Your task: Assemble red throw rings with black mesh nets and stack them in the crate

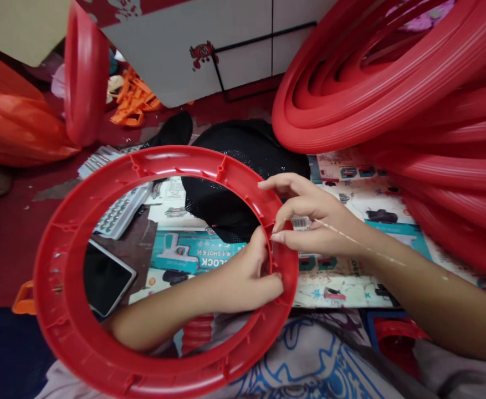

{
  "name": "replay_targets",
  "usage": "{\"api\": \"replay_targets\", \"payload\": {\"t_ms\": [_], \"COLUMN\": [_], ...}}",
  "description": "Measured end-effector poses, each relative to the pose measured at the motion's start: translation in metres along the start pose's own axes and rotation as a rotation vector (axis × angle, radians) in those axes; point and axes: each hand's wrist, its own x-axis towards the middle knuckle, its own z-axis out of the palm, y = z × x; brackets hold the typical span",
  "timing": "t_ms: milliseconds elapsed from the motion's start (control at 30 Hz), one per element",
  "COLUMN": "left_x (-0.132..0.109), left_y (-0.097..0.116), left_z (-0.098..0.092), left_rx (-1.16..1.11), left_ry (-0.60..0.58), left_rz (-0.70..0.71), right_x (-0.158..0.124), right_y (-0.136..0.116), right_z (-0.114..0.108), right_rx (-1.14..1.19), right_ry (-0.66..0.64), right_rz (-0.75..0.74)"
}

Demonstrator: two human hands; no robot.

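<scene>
A big red plastic ring [72, 332] is held up over my lap, its ribbed underside facing me. My left hand [246, 274] reaches through the ring's opening and grips the inner rim at the right side, thumb pressed on the rim. My right hand [309, 213] comes from the right, fingers pinched together at the same spot on the rim, with a small clear piece [301, 223] between them and a thin pale strand [351, 238] trailing across the wrist.
A tall stack of red rings [413, 83] leans at the right. One more red ring [85, 72] stands at upper left by an orange bag [10, 122]. A phone [105, 277], printed cardboard [193, 252], black cloth [243, 149] and orange parts [134, 100] lie on the floor.
</scene>
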Motion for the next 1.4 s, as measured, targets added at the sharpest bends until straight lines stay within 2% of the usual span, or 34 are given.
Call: {"api": "replay_targets", "payload": {"t_ms": [200,467,533,600,700,800,867,967,1167,1300,1400], "left_x": [-0.001,-0.001,0.0,0.002,0.005,0.007,0.008,0.01,0.015,0.012,0.008], "left_y": [-0.003,-0.004,-0.002,-0.001,-0.003,-0.004,-0.003,0.0,0.005,0.007,0.007], "left_z": [-0.001,0.0,0.001,0.0,-0.002,-0.003,-0.002,0.001,0.007,0.008,0.006], "left_rx": [0.014,0.039,-0.048,-0.24,-0.495,-0.579,-0.581,-0.55,-0.469,-0.38,-0.321], "left_ry": [-0.057,-0.045,-0.037,-0.011,0.087,0.109,0.098,0.143,0.255,0.256,0.213], "left_rz": [-0.084,-0.166,-0.132,-0.096,-0.053,-0.017,0.004,0.012,-0.083,-0.157,-0.169], "right_x": [0.001,0.0,0.0,0.0,0.0,0.0,0.0,-0.001,-0.002,-0.001,-0.001], "right_y": [0.001,0.007,0.006,0.005,0.004,0.004,0.004,0.004,0.005,0.005,0.005], "right_z": [-0.004,-0.002,-0.001,-0.001,-0.001,-0.002,-0.001,0.001,0.006,0.001,-0.002], "right_rx": [-0.038,-0.091,-0.081,-0.068,-0.044,-0.027,-0.026,-0.043,-0.126,-0.115,-0.177], "right_ry": [-0.041,-0.044,-0.037,-0.041,-0.047,-0.039,-0.037,-0.042,0.009,-0.037,-0.071], "right_rz": [0.033,-0.04,-0.043,-0.031,-0.031,-0.05,-0.049,-0.039,-0.035,-0.063,-0.087]}}
